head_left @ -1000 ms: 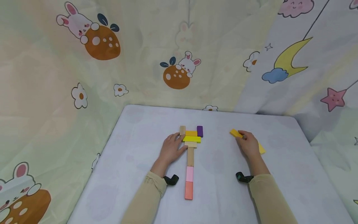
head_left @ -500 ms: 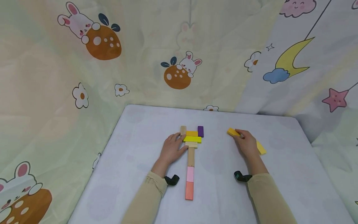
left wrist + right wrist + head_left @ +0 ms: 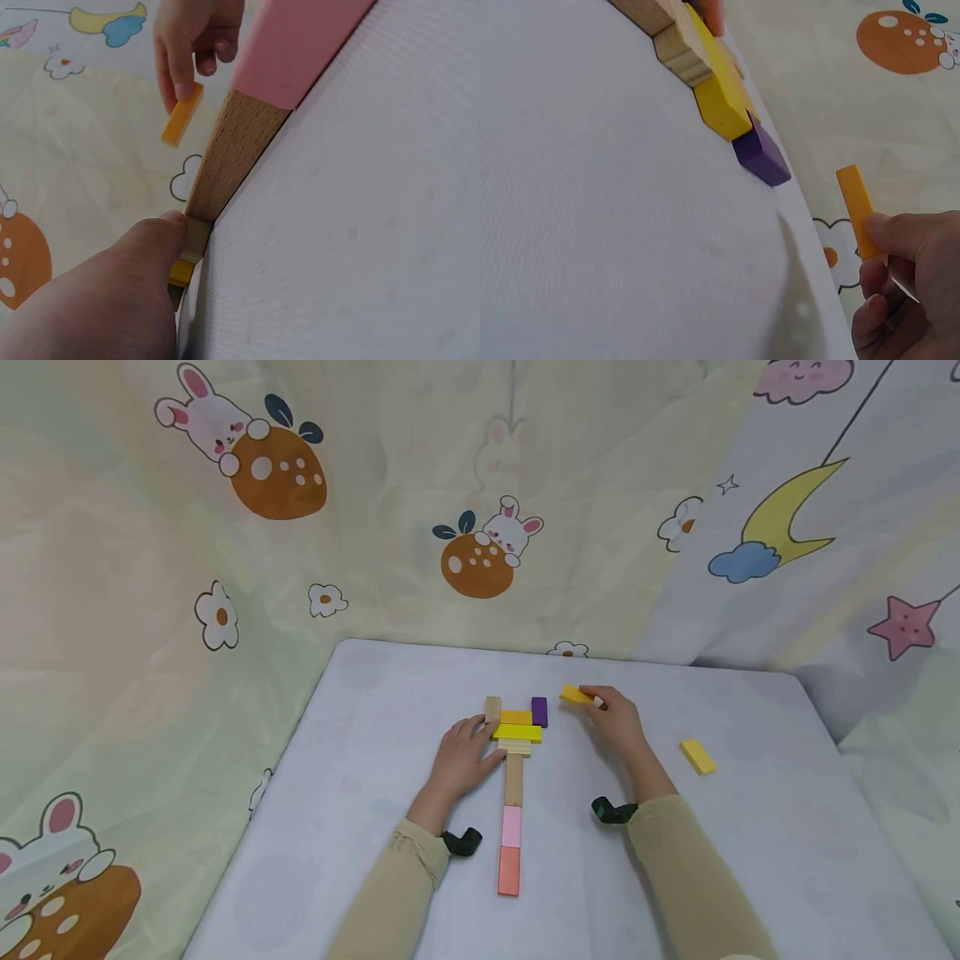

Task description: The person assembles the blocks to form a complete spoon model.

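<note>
My right hand (image 3: 615, 718) pinches an orange-yellow block (image 3: 573, 695) between thumb and fingers. It is raised above the table, right of the purple block (image 3: 539, 712). My left hand (image 3: 461, 756) rests beside a flat line of wooden blocks. Its fingers touch the left end of the bright yellow block (image 3: 517, 733), and its thumb lies against the thin cream blocks (image 3: 515, 747). Below these run a tan block (image 3: 513, 781), a pink block (image 3: 512, 827) and a salmon block (image 3: 508, 871). Above the yellow one lies an orange block (image 3: 516, 717), between a small tan block (image 3: 492, 708) and the purple one.
Another yellow block (image 3: 697, 757) lies alone on the right of the white tabletop (image 3: 600, 893). A patterned cloth (image 3: 375, 527) with rabbits and flowers hangs behind the table.
My right hand has carried the orange-yellow block left and slightly away, toward the purple block, leaving the other yellow block uncovered. The left hand has stayed in place.
</note>
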A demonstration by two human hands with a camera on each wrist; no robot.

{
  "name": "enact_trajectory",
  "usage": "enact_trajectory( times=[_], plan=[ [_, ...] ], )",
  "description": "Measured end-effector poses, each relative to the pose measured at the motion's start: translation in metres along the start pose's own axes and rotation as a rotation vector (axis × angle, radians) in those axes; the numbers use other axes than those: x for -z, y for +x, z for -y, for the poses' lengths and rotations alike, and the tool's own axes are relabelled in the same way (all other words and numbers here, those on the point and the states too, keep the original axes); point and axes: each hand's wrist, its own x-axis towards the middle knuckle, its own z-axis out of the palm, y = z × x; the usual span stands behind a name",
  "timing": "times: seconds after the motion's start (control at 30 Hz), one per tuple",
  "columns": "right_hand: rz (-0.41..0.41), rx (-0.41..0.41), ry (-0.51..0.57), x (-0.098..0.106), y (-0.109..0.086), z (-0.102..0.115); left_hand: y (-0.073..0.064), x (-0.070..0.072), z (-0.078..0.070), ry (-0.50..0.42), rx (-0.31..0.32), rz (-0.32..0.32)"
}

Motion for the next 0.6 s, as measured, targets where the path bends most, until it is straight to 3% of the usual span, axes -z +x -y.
enact_trajectory(
  times=[0.6],
  plan=[
    [0.16, -0.003, -0.027, -0.045, 0.025, 0.046, 0.0, -0.001, 0.002, -0.006, 0.0, 0.005]
  ],
)
